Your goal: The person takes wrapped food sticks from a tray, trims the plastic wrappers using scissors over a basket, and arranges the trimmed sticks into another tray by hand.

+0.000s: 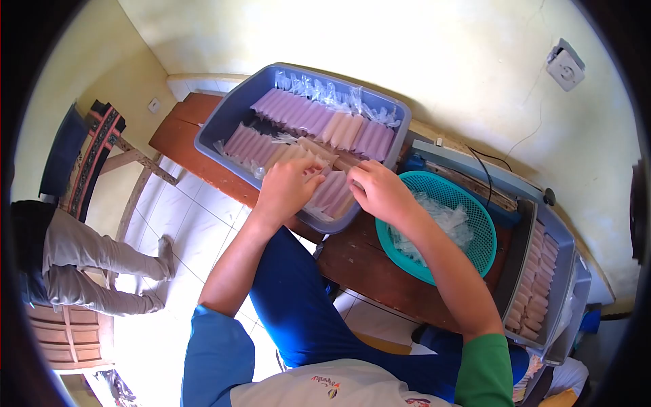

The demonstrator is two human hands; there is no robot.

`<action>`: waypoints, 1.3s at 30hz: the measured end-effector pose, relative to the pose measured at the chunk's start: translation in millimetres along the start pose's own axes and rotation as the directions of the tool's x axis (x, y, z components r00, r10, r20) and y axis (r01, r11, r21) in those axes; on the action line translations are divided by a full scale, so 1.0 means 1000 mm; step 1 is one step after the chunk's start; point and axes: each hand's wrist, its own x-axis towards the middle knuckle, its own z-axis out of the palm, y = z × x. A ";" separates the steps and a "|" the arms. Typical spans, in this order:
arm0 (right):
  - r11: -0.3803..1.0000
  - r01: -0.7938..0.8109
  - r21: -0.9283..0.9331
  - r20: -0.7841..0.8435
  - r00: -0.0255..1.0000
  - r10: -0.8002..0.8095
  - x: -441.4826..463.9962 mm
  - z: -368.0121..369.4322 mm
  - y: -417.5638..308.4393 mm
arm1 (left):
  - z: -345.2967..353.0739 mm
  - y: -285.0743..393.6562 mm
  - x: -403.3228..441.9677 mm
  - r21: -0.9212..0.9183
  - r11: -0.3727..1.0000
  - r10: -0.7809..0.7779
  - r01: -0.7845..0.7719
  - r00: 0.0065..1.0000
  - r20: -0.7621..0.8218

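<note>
Brown wooden desk (pixel 349 261), blue-grey plastic tub (pixel 227 117) spanning far edge to near edge, slim pink-and-beige plastic-wrapped tubes (pixel 298 113) inside. Left hand (pixel 288 186), right hand (pixel 383 188) half-curled over near rows, hold unclear; light fingertips suit thin wrap.

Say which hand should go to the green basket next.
Right, probably: the right hand is nearer the green basket, its forearm crossing above it; the left hand is farther off, over the tub.
</note>
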 end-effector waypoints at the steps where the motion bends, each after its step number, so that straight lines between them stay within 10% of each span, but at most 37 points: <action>1: 1.000 0.003 0.003 0.006 1.000 -0.003 0.006 0.004 0.008 | 0.002 -0.004 0.005 0.011 1.000 -0.026 0.026 1.000 0.014; 10: 0.946 -0.293 -0.141 0.386 0.863 0.325 0.053 0.042 0.035 | 0.008 -0.041 0.023 0.298 0.944 -0.182 0.144 0.978 0.105; 26: 0.964 -0.206 -0.171 0.420 0.869 0.260 0.064 0.073 0.032 | 0.035 -0.042 0.033 0.579 0.809 -0.360 0.104 0.866 0.347; 31: 0.994 -0.013 -0.105 0.193 0.981 0.033 0.059 0.069 0.028 | 0.031 -0.040 0.025 0.598 0.800 -0.101 -0.037 0.975 0.196; 35: 1.000 -0.015 -0.020 0.118 0.993 0.018 0.056 0.046 0.018 | 0.030 -0.027 0.028 0.618 0.785 -0.189 0.044 0.967 0.172; 39: 0.989 0.013 0.148 -0.131 0.991 0.007 0.031 0.003 -0.001 | 0.035 -0.007 0.018 0.275 0.961 0.047 -0.020 0.995 -0.093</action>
